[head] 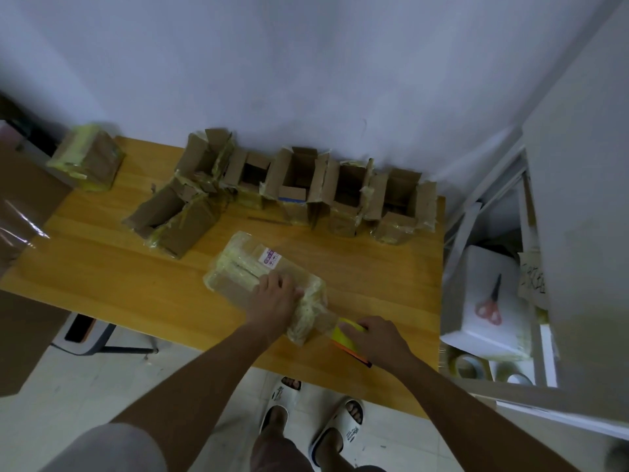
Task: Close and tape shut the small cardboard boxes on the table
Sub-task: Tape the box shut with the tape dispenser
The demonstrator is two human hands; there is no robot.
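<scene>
A small cardboard box (248,267), closed and wrapped in yellowish tape, lies on its side on the wooden table (102,277). My left hand (274,298) presses down on its near end, fingers spread over the top. My right hand (377,338) grips a tape dispenser (343,335) holding a yellow roll with an orange edge, just right of the box. A strip of tape runs from the roll to the box's near end. Several open boxes (296,182) stand in a row at the back by the wall. One taped box (86,161) sits at the far left corner.
A large cardboard carton (23,206) stands left of the table. White shelving (493,267) on the right holds a foam block with red-handled scissors (490,301) and spare tape rolls (466,366) below. A stool (85,335) sits under the table's left side.
</scene>
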